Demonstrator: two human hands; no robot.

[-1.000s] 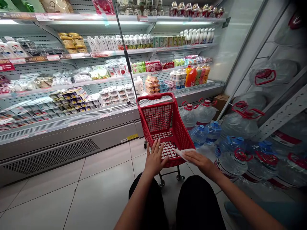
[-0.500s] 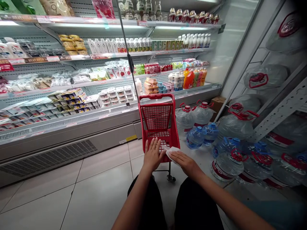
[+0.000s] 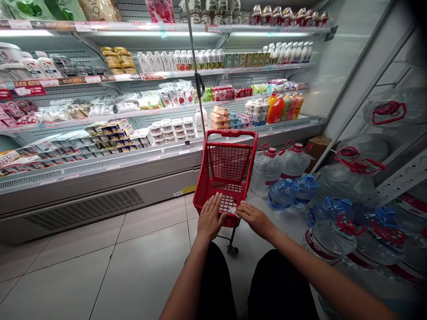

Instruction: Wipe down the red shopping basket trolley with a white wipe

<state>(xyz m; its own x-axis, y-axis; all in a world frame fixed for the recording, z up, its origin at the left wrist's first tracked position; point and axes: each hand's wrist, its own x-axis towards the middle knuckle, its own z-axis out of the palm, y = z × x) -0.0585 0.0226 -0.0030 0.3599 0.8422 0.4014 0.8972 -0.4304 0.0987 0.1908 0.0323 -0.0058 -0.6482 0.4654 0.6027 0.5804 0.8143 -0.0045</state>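
A small red shopping cart [image 3: 228, 186] with a lattice basket stands right in front of my knees. My left hand [image 3: 210, 221] lies over the left part of its near rim, fingers stretched out and flat, holding nothing. At the right end of that rim, my right hand [image 3: 256, 218] has its fingers bent over the edge. A bit of white wipe [image 3: 232, 210] shows at its fingertips, inside the basket; the rest of the wipe is hidden by the hand and rim.
Behind the cart runs an open refrigerated case [image 3: 156, 178] stocked with drinks, tubs and packets. On the right, large water bottles [image 3: 330, 240] crowd the floor and a metal rack. Smaller blue bottles [image 3: 282, 194] stand close beside the cart. Pale floor tiles [image 3: 147, 262] extend to the left.
The white wipe, earlier spread widely under my right hand, now shows only as a small piece inside the rim. My hands are farther apart. The view has shifted left.
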